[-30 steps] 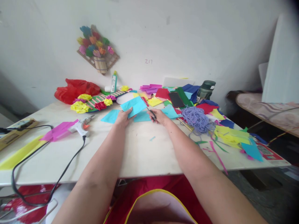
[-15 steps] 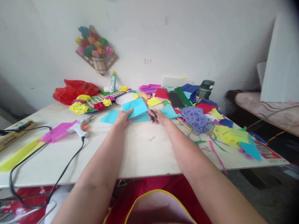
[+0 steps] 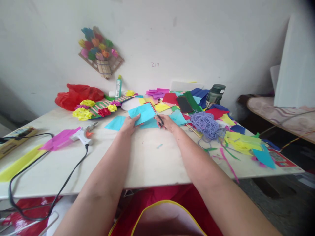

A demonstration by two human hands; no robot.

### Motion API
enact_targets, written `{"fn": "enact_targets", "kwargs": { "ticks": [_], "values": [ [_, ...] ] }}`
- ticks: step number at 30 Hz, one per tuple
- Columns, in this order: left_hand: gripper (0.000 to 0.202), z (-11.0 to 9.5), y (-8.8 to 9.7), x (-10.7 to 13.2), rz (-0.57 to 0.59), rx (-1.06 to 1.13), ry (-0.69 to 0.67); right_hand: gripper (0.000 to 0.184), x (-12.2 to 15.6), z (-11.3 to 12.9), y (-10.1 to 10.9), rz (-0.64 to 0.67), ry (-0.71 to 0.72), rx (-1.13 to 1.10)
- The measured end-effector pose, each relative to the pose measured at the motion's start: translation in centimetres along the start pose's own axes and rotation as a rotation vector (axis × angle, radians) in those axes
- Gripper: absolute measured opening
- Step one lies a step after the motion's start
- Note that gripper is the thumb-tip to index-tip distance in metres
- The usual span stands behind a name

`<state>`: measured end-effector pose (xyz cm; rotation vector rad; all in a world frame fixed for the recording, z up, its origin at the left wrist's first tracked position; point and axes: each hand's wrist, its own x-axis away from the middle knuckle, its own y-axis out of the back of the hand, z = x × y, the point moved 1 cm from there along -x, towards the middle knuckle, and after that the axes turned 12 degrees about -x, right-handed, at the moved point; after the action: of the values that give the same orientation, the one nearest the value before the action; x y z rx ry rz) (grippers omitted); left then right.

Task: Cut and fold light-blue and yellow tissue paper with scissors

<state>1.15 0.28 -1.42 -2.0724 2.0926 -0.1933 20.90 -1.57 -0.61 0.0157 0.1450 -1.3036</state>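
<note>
My left hand [image 3: 131,124] pinches a light blue paper sheet [image 3: 142,113] by its lower left part, thumb on top, held a little above the table. My right hand [image 3: 167,122] is closed around the black handles of a pair of scissors [image 3: 160,121], whose blades point up and left at the sheet's right edge. How far the blades are open is too small to tell. Under and beside the hands lie more blue paper pieces, one at the left [image 3: 115,123] and another at the right [image 3: 178,117]. A small blue scrap [image 3: 159,146] rests nearer me.
A white glue gun [image 3: 85,134] with a black cord lies at left, by a power strip [image 3: 18,139]. Decorated board [image 3: 102,109], red bag [image 3: 78,96] and glue bottle [image 3: 118,87] stand behind. Purple yarn [image 3: 205,125], phone [image 3: 185,105], dark jar [image 3: 215,95] and paper scraps fill the right.
Little differs. My right hand and the scissors shift very slightly at the sheet's right edge; the blue sheet stays in my left hand.
</note>
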Motion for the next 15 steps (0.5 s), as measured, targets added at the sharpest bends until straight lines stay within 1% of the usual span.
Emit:
{"fn": "enact_targets", "kwargs": {
  "ticks": [8,15],
  "values": [
    [0.024,0.15,0.15,-0.29,-0.015,0.02,0.004,0.027,-0.26,0.13,-0.52,-0.04,0.039,0.008],
    [0.025,-0.05,0.03,0.0,-0.026,0.027,0.006,0.023,-0.57,-0.52,-0.43,-0.02,0.045,0.054]
  ]
}}
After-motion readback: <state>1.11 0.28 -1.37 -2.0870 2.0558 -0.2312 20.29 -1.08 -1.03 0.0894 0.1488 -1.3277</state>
